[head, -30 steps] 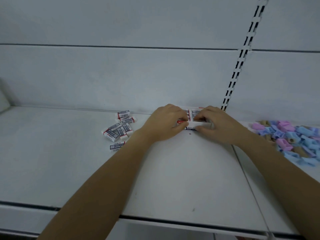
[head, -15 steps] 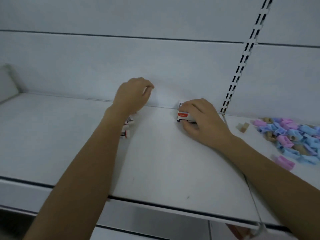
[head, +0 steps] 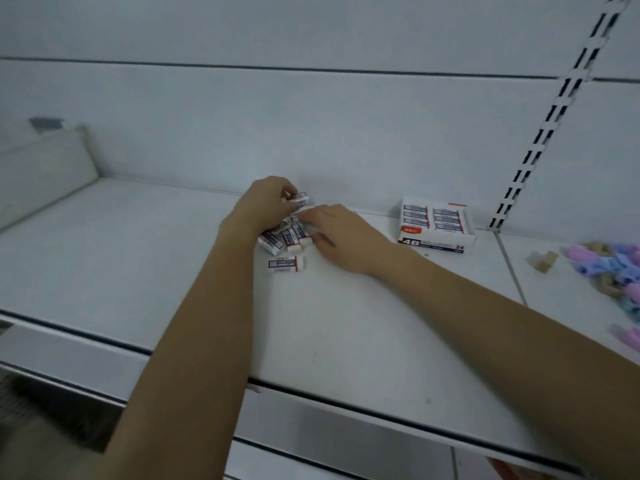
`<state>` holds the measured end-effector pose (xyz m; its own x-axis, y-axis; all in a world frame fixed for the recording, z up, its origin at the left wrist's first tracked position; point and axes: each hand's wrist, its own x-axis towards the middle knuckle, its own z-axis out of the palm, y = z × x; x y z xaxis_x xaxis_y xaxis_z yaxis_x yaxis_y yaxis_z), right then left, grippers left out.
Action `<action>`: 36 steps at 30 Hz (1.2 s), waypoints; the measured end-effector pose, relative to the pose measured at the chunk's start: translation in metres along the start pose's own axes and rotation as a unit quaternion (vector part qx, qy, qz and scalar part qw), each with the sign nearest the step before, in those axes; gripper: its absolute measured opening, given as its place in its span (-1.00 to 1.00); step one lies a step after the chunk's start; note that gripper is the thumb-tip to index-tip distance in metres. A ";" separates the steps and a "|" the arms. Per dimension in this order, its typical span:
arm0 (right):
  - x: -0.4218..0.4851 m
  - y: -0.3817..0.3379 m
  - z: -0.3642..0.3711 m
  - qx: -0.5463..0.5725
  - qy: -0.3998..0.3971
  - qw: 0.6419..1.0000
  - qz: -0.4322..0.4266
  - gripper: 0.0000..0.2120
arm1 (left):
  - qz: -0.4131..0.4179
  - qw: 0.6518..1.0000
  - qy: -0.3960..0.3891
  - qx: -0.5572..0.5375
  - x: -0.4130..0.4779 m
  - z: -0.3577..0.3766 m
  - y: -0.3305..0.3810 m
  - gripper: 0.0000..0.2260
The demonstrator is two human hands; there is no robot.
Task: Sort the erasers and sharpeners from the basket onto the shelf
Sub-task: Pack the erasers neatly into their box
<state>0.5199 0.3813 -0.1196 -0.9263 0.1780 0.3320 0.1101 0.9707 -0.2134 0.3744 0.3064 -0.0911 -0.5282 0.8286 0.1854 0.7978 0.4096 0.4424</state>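
Several white erasers (head: 284, 237) with dark sleeves lie in a loose pile at the back middle of the white shelf (head: 138, 258). One single eraser (head: 287, 264) lies just in front of the pile. My left hand (head: 266, 204) is over the pile and pinches an eraser (head: 298, 197) lifted a little above it. My right hand (head: 341, 233) reaches into the pile from the right, its fingertips curled on an eraser there. An open eraser box (head: 435, 226) marked 4B stands to the right, filled with erasers.
A heap of pastel sharpeners (head: 613, 268) lies at the far right of the shelf, with a tan one (head: 544, 261) apart from it. A slotted upright (head: 550, 116) runs up the back wall. A low divider (head: 41, 168) stands at the left end.
Both hands left the eraser box and moved left to the loose pile. My left hand has picked up an eraser. The camera view has also shifted.
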 end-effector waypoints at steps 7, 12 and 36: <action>0.006 0.008 -0.001 0.034 0.010 0.998 0.061 -0.78 | 0.058 0.990 0.104 -0.080 0.004 0.003 0.009 -0.76; -0.004 0.007 -0.019 -0.010 0.028 0.999 0.040 -0.83 | 0.029 0.971 0.095 -0.218 0.004 0.005 0.022 -0.76; -0.113 0.097 -0.087 0.053 0.187 0.955 0.226 -0.86 | 0.258 0.963 -0.023 -0.077 0.010 0.056 0.136 -0.92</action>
<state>0.6667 0.4692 -0.0982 -0.5974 0.6396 0.4837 0.4127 0.7624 -0.4984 0.4938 0.3922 -0.0786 -0.0572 0.9241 0.3778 0.8964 -0.1191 0.4269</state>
